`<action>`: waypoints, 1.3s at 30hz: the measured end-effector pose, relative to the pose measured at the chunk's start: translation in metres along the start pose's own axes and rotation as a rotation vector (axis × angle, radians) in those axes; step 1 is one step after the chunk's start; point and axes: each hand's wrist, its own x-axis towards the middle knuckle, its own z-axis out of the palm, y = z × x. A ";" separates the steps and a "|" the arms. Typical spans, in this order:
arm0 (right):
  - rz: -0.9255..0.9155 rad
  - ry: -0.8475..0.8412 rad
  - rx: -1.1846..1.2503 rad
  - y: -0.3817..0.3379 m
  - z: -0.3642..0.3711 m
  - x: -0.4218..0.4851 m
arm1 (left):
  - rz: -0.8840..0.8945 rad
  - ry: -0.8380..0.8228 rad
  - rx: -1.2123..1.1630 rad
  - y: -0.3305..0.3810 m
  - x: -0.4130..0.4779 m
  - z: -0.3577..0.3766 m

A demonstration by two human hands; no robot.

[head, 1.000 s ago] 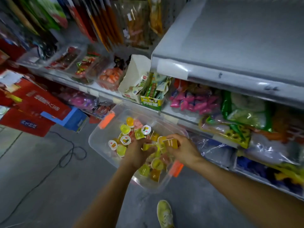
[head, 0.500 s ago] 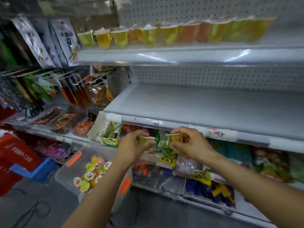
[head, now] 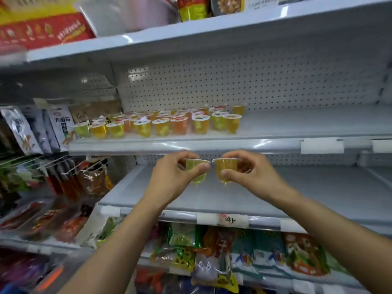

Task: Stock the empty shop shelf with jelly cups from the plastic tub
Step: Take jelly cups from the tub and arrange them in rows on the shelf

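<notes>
Nearest to the camera, packed snack bags (head: 244, 251) fill the bottom level. An orange blur (head: 49, 279) at the lower left corner may belong to the plastic tub, but I cannot tell. Just above the bags, a white price tag (head: 230, 220) on the rail carries a handwritten mark that looks like "4" with one more stroke; its small red print is too blurred to read. Over the front of the bare lower shelf (head: 318, 194), the left hand (head: 169, 177) pinches a greenish jelly cup (head: 196, 166) between thumb and curled fingers. The right hand (head: 252, 175) pinches an amber jelly cup (head: 226, 166) in the same way. Both cups are upright in the air, with their rims almost touching. One level higher and farther back, the middle shelf (head: 297, 124) holds a block of jelly cups (head: 161, 124) in several rows on its left part, while its right part is bare. I judge the stocking well started but far from finished: much of this shelf is open, the lower one has nothing, and these two cups are not yet set down. Left of the rows, a white packet (head: 61, 124) reads "大面筋". On the top level, a red box (head: 42, 30) has Chinese writing, which is too blurred to read.
</notes>
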 end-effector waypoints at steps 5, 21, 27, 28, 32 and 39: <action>-0.038 0.062 -0.010 -0.008 -0.034 0.026 | 0.098 -0.016 -0.066 0.023 0.046 0.002; 0.026 0.321 -0.149 0.028 -0.098 0.168 | 0.184 -0.005 -0.117 0.023 0.194 0.001; 0.136 0.240 -0.331 0.069 -0.094 0.228 | 0.199 -0.068 -0.111 0.014 0.249 0.018; 0.142 0.218 -0.328 0.074 -0.091 0.235 | 0.196 -0.073 -0.099 0.013 0.256 0.021; 0.164 0.142 -0.345 0.085 -0.081 0.258 | 0.193 -0.095 -0.077 0.011 0.275 0.027; 0.157 0.115 -0.386 0.091 -0.077 0.269 | 0.202 -0.131 -0.048 0.009 0.285 0.035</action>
